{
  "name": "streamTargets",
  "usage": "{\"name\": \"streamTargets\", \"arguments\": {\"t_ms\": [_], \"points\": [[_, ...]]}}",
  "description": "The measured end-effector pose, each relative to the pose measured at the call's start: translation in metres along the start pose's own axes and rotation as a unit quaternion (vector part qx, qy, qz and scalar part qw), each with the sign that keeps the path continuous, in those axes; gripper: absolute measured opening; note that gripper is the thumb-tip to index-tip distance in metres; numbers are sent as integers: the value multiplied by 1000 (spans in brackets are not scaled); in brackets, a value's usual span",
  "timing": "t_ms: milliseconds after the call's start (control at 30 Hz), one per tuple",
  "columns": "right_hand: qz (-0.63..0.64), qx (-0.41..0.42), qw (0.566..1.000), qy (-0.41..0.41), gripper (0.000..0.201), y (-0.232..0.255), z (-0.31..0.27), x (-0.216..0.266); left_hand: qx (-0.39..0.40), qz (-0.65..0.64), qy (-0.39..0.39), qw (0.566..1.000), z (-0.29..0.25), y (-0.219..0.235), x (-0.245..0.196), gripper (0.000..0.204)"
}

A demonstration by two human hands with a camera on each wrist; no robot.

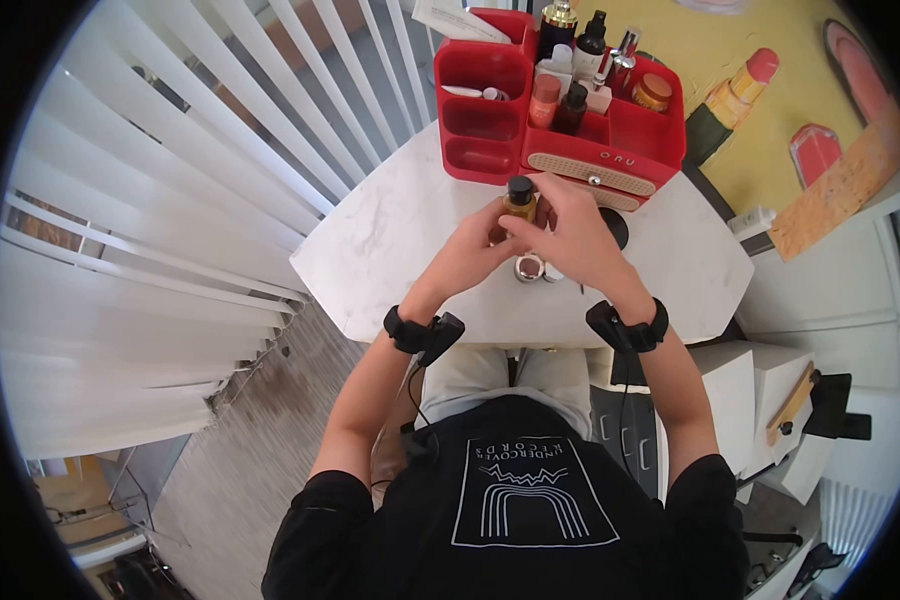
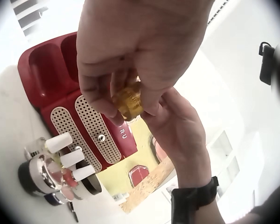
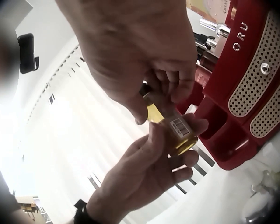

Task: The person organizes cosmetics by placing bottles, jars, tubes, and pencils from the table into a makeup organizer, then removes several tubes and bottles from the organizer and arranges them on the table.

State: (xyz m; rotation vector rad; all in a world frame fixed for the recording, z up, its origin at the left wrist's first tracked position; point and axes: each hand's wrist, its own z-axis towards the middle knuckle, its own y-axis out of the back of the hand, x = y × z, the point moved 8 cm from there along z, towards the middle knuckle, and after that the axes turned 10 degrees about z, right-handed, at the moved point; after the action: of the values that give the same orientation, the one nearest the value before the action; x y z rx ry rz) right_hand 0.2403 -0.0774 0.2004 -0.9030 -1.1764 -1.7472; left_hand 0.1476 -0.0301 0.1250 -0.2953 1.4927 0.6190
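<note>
"Bottle (image 1: 520,212) spotted in the head view?"

"Yep, held above the table (image 1: 370,245) before the red box (image 1: 570,146), gripped by the left hand (image 1: 475,250) and right hand (image 1: 572,232), fingers curled round it."

"Left wrist view?"

"Yellow glass is seen clamped in fingers. White caps (image 2: 72,158) are seen near a jar (image 2: 38,175) too."

"Right wrist view?"

"Barcode (image 3: 180,127) shown. Base end's pinched by the left hand, neck end's held by the right."
</note>
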Motion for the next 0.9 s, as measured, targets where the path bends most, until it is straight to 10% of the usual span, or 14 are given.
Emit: {"name": "streamTargets", "arguments": {"t_ms": [267,900], "points": [[37,-213,973,83,38,108,18,-18,-3,155,33,987,-2,-9,35,59],[-194,-100,976,16,37,118,57,-60,43,212,61,974,-1,-17,71,65]]}}
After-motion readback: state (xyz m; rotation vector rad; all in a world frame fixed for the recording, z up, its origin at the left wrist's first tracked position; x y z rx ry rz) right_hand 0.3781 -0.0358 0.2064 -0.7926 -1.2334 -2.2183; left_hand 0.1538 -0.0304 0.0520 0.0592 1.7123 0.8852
